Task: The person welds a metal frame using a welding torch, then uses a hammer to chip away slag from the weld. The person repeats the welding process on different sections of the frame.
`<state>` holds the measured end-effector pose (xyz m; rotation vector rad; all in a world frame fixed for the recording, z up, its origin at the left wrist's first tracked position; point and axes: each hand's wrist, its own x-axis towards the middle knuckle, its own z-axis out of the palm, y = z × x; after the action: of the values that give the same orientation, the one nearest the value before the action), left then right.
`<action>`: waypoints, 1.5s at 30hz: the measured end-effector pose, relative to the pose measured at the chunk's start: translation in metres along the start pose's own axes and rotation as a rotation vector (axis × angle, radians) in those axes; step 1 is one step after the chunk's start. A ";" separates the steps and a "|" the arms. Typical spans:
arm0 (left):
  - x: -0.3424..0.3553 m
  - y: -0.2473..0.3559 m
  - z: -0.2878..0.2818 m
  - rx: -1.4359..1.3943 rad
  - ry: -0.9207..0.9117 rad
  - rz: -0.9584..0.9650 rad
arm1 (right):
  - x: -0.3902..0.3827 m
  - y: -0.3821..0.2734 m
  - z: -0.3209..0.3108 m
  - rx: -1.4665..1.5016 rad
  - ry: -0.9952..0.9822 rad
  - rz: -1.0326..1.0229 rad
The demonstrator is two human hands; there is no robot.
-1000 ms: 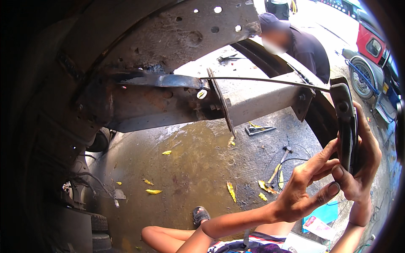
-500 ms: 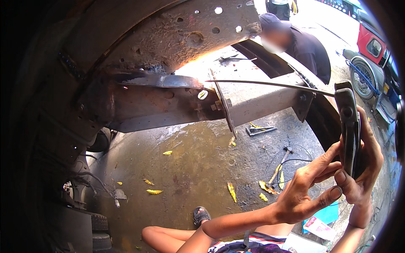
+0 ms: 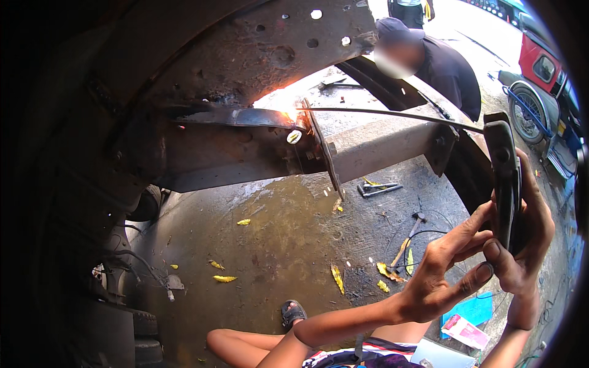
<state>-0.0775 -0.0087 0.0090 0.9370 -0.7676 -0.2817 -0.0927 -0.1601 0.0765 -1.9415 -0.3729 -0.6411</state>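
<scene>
A dark welding electrode holder (image 3: pixel 504 175) stands upright at the right, with my right hand (image 3: pixel 532 227) wrapped round its far side. My left hand (image 3: pixel 440 273) steadies it from the left, fingers curled against its lower part. From the jaw a long thin welding rod (image 3: pixel 392 113) runs left. Its tip meets bright sparks (image 3: pixel 292 114) where a bent steel strip (image 3: pixel 245 117) nears a thin upright plate (image 3: pixel 325 150). The strip lies along the top of a rusty steel beam (image 3: pixel 227 153). Glare hides the exact contact point.
A large holed chassis plate (image 3: pixel 282 52) hangs above. Another person (image 3: pixel 445 73) bends close behind the beam. On the wet ground lie a hammer (image 3: pixel 405 245), a metal tool (image 3: pixel 379 189), cables and yellow leaves. A red sidecar (image 3: pixel 540 58) stands at the far right.
Sparks and a bright glow at the rod's tip have grown. The holder, rod and both hands have shifted slightly left, and the rod's tip is a little higher.
</scene>
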 end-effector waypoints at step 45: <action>-0.003 -0.004 0.003 -0.016 -0.009 0.017 | -0.008 0.000 -0.003 0.015 -0.001 0.079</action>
<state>-0.0816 -0.0113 0.0053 0.9140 -0.7797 -0.2772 -0.1000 -0.1627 0.0731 -1.9321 -0.2988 -0.5845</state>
